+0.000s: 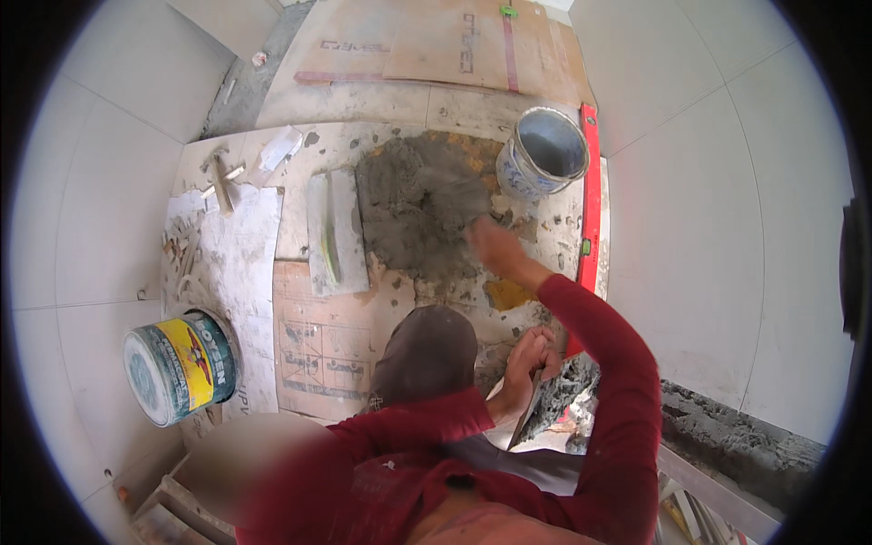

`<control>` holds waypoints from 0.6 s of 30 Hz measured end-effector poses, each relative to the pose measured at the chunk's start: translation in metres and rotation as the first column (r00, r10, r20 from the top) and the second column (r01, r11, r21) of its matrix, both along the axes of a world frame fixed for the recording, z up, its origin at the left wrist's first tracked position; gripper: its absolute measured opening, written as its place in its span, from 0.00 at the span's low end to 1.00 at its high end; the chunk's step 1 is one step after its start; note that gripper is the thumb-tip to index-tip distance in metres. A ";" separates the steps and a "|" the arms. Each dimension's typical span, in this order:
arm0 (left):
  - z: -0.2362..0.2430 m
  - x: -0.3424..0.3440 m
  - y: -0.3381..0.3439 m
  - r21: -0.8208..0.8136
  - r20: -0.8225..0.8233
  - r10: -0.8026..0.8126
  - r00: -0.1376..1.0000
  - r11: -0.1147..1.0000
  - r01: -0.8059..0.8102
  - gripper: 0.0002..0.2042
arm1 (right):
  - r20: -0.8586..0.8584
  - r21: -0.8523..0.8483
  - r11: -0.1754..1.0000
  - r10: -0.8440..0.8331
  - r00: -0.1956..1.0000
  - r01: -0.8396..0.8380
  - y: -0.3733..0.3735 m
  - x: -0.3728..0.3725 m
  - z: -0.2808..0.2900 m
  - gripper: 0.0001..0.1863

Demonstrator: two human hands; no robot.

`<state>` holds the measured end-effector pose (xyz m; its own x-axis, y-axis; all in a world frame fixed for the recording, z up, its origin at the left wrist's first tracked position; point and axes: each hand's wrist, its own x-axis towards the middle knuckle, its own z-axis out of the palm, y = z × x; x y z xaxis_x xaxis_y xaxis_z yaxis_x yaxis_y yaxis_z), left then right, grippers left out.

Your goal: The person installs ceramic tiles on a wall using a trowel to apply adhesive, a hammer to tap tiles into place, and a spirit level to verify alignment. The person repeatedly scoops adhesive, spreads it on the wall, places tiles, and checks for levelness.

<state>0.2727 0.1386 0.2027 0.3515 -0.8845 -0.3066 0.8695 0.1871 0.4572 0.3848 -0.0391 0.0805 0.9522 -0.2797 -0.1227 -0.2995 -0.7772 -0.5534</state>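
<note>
A heap of wet grey mortar [400, 200] lies on the stained floor covering in front of me. My right hand [495, 247] is closed at the heap's right side, on what looks like a trowel [459, 198], its blade smeared by motion over the mortar. Closer to my body, my left hand [529, 363] has its fingers curled over the top edge of a thin tile piece [530, 411], which stands tilted with grey mortar on its right face. Left of the heap rests a rectangular finishing trowel [334, 232], its handle upward and nobody holding it.
A metal bucket [547, 153] stands right of the mortar, beside a long red spirit level [590, 200] along the wall. A lidded green and yellow bucket [182, 368] sits at left. A hammer [220, 182] and several scraps lie far left. Flattened cardboard [427, 45] covers the far floor.
</note>
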 end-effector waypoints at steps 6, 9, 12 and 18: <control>-0.018 0.019 0.005 -0.008 0.074 0.012 0.997 1.000 -0.011 0.17 | -0.353 -0.094 0.979 0.135 0.926 -0.178 -0.019 0.050 -0.045 0.13; -0.016 0.012 -0.003 0.061 0.145 0.030 0.989 0.997 -0.040 0.16 | -0.235 -0.054 0.992 0.102 0.967 -0.118 -0.039 0.020 -0.029 0.13; 0.004 0.006 -0.007 0.164 0.226 -0.019 0.974 0.986 -0.018 0.18 | -0.215 0.036 0.994 0.110 0.970 -0.104 -0.051 -0.001 -0.051 0.21; 0.028 -0.006 -0.017 0.276 -0.072 0.073 0.995 0.960 -0.050 0.25 | -0.404 0.207 0.966 0.232 0.885 -0.158 -0.032 0.042 -0.047 0.20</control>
